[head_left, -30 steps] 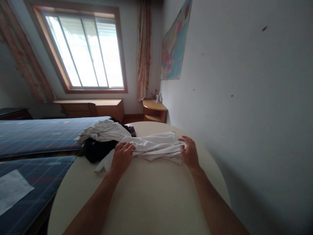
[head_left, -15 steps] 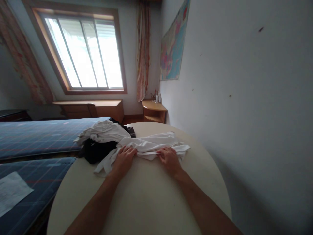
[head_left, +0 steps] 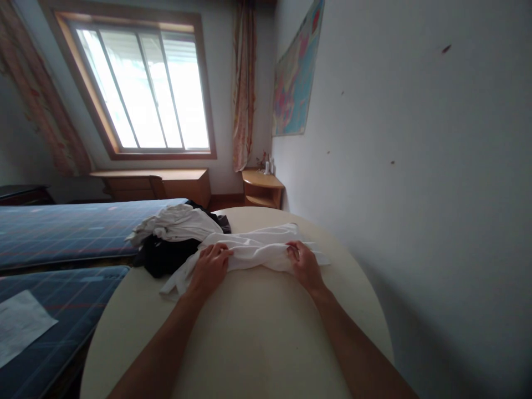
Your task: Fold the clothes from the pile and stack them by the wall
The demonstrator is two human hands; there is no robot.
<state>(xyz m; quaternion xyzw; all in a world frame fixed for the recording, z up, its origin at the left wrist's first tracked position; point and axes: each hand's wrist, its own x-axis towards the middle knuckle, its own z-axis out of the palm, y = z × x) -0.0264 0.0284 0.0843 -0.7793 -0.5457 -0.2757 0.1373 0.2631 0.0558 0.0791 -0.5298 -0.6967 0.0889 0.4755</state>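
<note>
A wrinkled white shirt (head_left: 257, 256) lies spread across the round cream table (head_left: 257, 327). My left hand (head_left: 211, 267) is on its left part, fingers curled onto the fabric. At the right part, my right hand (head_left: 304, 265) pinches the near layer of cloth between thumb and fingers. A sleeve-like end hangs out past my left wrist, and another piece of the cloth shows beyond my right hand. Just left of the shirt is a heap of clothes, with a white garment (head_left: 178, 223) on top of a black one (head_left: 166, 256).
Blue plaid mattresses (head_left: 83, 230) border the table on the left, with a sheet of paper (head_left: 22, 324) on the nearer one. A white wall (head_left: 415, 221) rises close on the right. A wooden desk (head_left: 183, 180) and corner shelf (head_left: 264, 182) stand beyond.
My right hand has moved right and slightly up, drawing the shirt's near layer with it. The cloth between my hands looks smoother. My left hand has barely shifted.
</note>
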